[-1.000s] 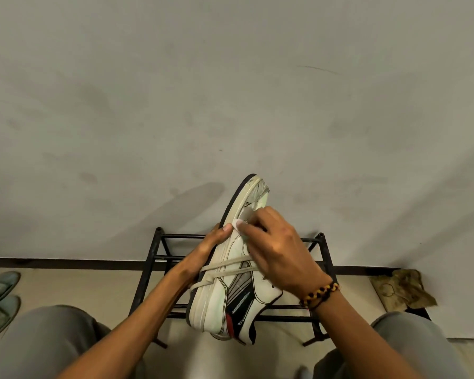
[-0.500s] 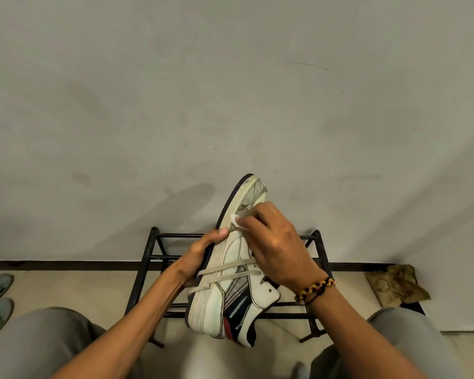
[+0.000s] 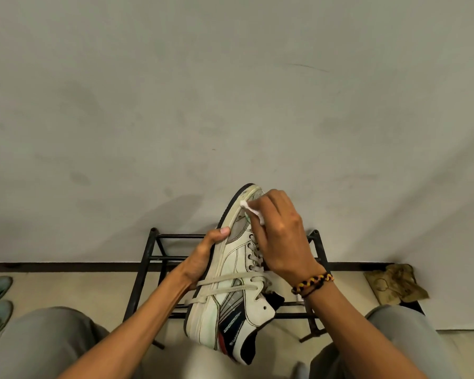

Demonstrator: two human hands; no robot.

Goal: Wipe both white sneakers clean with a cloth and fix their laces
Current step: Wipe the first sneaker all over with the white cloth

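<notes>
Sneaker (image 3: 230,291), white, held toe-up in mid-air above a black metal rack (image 3: 148,258) against a grey wall (image 3: 230,91). Left hand (image 3: 201,258) grips its sole edge, thumb on the upper. Right hand (image 3: 282,231) pinches a small white cloth (image 3: 251,209) against the toe.

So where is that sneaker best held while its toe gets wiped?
At mid-length, from the sole side, as the left hand does: palm on the sole, thumb on the upper. The sneaker stands toe up, so this grip leaves the toe free for the right hand and its cloth.
</notes>
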